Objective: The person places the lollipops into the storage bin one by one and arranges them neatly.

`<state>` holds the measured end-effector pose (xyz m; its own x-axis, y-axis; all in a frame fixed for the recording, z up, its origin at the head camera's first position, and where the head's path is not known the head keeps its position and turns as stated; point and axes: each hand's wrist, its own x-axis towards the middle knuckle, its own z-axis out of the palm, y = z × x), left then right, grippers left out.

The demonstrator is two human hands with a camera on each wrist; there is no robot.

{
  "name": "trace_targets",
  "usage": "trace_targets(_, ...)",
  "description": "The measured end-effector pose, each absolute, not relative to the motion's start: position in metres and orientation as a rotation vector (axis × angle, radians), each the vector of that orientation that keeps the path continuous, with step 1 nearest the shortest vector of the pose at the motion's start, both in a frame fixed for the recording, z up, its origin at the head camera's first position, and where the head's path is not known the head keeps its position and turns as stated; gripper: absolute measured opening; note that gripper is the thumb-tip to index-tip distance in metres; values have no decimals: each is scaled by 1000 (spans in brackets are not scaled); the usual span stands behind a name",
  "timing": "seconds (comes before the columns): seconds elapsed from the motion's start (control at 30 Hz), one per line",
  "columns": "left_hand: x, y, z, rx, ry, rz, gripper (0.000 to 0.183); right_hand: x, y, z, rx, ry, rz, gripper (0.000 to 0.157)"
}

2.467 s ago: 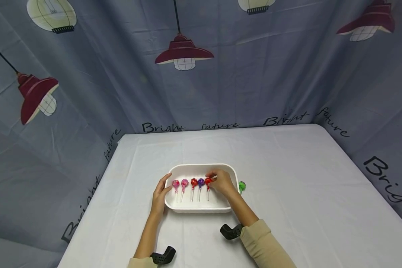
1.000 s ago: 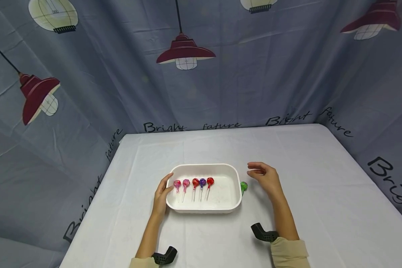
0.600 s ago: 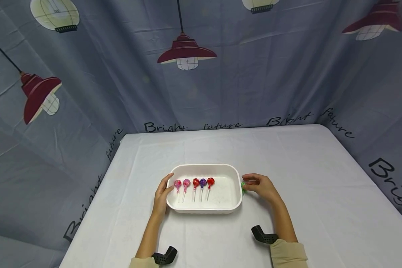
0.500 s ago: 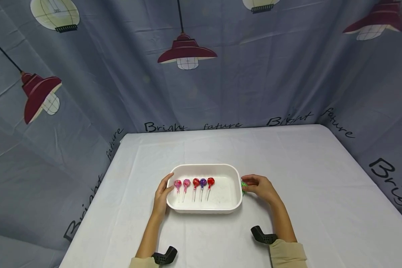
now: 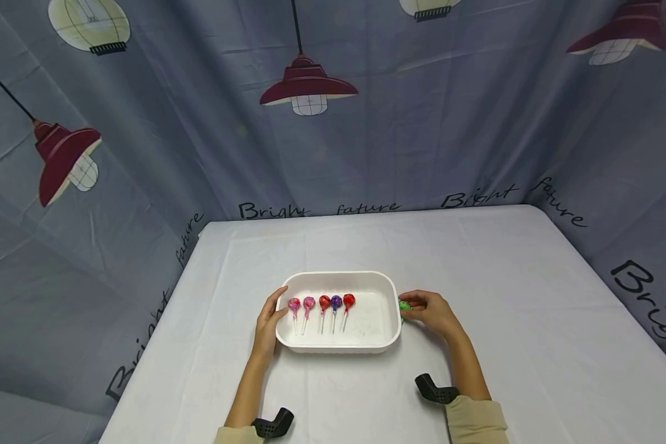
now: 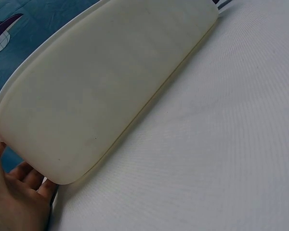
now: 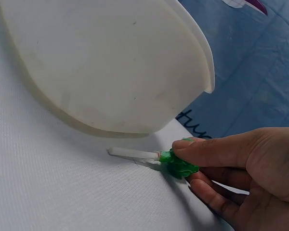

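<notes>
In the head view a white tray [image 5: 374,320] holds a row of lollipops with their sticks toward me: a pink lollipop [image 5: 294,303], a second pink lollipop [image 5: 309,303], a red lollipop [image 5: 324,302], a purple lollipop [image 5: 336,301] and another red lollipop [image 5: 349,300]. My left hand [image 5: 265,324] grips the tray's left end, thumb near the rim. Just outside the right end, my right hand [image 5: 430,311] pinches a green lollipop [image 7: 180,168] by its wrapped head. Its white stick points out beside the tray's wall in the right wrist view.
A white cloth covers the table [image 5: 477,259]. Behind and beside it hangs a grey-blue curtain [image 5: 422,135] printed with lamps and lettering. Black angled devices, one at the left wrist [image 5: 273,423] and one at the right wrist [image 5: 436,390], stick out from the sleeves.
My right hand has let go of the right-hand red lollipop in the tray, moved out to the right, and come down to pinch the green lollipop. The left hand stays on the tray.
</notes>
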<state>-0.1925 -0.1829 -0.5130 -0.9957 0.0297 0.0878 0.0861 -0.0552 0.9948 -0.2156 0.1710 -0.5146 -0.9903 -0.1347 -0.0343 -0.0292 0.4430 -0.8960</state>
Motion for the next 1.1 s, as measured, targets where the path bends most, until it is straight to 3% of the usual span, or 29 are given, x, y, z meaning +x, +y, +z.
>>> trace_targets(0.43, -192, -183, -512, -132, -2144, -2233, 45, -213, 179, -511, -172, 2608, -1574, 34)
trace_targets(1.1, -192, -183, -512, -135, -2141, -2222, 44, -195, 196, -466, -225, 2570, -1726, 41)
